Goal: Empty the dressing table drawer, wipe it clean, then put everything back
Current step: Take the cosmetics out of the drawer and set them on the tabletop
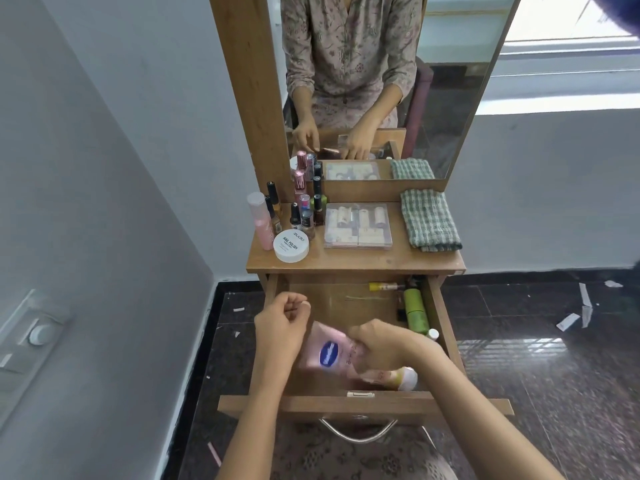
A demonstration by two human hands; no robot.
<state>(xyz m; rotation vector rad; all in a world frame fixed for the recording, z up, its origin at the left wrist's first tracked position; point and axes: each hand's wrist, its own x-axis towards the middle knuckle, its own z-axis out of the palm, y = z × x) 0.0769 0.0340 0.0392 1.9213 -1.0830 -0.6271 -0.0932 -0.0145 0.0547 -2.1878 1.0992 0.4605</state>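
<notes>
- My right hand [381, 348] is wrapped around the pink tube [325, 353], low in the drawer [311, 405] near its front. I judge the tube light, soft and a bit slick, so I would hold the firmer cap end, not the middle.
- My left hand [282, 320] hovers over the drawer's left side with its fingers curled in, and I see nothing in it.
- A white-capped bottle [405, 377] lies just beside my right hand, at the front right. It looks like rigid plastic and easy to take by the body.
- The green bottles [415, 310] lie along the right wall, with a small white cap [432, 334] near them. They are round and would likely roll.
- A yellow tube [381, 286] lies at the back. The rest of the drawer floor is bare wood.
- On the table [356, 261], the polish bottles [304, 213] stand at the left. They look like glass, so I would treat them as fragile. A white jar [291, 244] sits in front of them.
- A clear box [358, 225] holding small items sits in the middle.
- The folded cloth [429, 220] lies at the right, soft and ready for wiping.
</notes>
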